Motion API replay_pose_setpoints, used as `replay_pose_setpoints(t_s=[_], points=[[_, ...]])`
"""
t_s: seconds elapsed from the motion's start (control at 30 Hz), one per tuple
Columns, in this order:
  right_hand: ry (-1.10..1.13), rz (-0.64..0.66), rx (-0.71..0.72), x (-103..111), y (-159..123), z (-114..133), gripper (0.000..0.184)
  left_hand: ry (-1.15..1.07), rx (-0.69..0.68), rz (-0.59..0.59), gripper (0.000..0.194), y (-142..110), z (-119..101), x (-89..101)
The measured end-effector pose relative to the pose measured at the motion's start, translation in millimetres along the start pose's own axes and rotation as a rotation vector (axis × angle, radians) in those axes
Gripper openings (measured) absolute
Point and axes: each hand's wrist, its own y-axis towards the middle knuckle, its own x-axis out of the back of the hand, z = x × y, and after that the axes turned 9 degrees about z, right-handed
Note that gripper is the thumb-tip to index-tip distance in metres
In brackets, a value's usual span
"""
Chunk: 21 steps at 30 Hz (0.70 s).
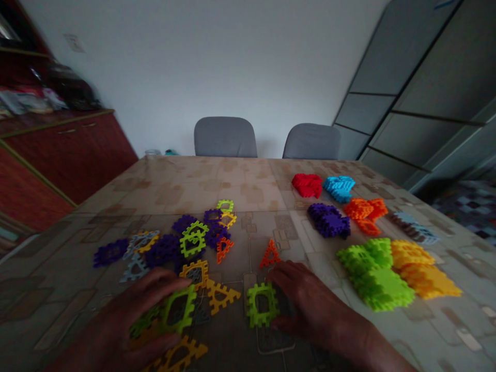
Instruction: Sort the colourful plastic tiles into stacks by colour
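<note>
Head view: a green square lies at six o'clock, gripped by the right hand; at seven, the left hand grasps a tilted green frame. A loose pinch could drop it near the yellow triangle. Green stack: four o'clock.

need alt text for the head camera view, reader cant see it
A person's left hand holds a lime-green toothed frame, and the right hand is at the edge of a second frame, over a patterned table. Mixed loose pieces lie beyond the left hand; stacks sorted by colour sit on the right.
</note>
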Motion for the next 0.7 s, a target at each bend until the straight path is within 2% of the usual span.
replay_pose_setpoints(t_s=[0.2,0.37,0.6,0.7], points=[[0.013,0.025,-0.021,1.2,1.3,6.6,0.052,-0.107,0.014,0.076,0.047,10.5,-17.0,-1.7],[-0.019,0.009,-0.01,-0.4,0.6,4.8,0.051,-0.095,0.025,0.064,0.044,9.5,-19.3,-4.7],[-0.098,-0.003,-0.125,4.0,-5.9,8.6,0.057,-0.126,-0.007,0.059,0.044,9.1,-24.1,-10.8],[-0.088,0.017,-0.071,9.8,-8.5,6.5,0.054,-0.133,0.009,0.077,0.048,10.3,-25.7,-11.1]])
